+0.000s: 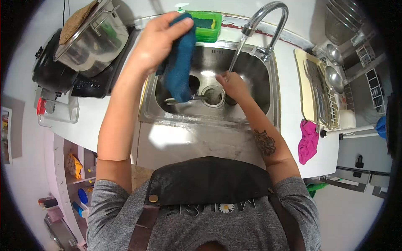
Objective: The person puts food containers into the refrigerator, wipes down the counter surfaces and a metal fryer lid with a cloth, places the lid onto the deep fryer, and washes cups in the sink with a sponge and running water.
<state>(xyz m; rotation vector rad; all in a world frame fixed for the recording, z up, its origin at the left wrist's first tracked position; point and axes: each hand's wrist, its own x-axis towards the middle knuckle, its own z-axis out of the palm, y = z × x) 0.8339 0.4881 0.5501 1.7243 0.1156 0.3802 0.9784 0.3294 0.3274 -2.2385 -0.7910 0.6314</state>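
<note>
A blue cloth (180, 69) hangs from my left hand (161, 35), its top pinched between thumb and fingers above the left side of the sink (144, 111). Inside the basin, my right hand (235, 87) is curled beside the stream of running water (238, 54) from the curved faucet (284, 19). A dark shape shows just under that hand; what it holds I cannot make out. Near the drain (213, 96) lie a dark round item (193, 83) and a metal utensil (199, 98), partly hidden behind the cloth.
Behind the sink stands a green container (215, 31) with a sponge (204, 23). A large steel pot (98, 46) and a black cooktop (90, 86) are on the left. At right are a cream tray (307, 94), a dish rack with ladles (334, 79) and a pink cloth (308, 144).
</note>
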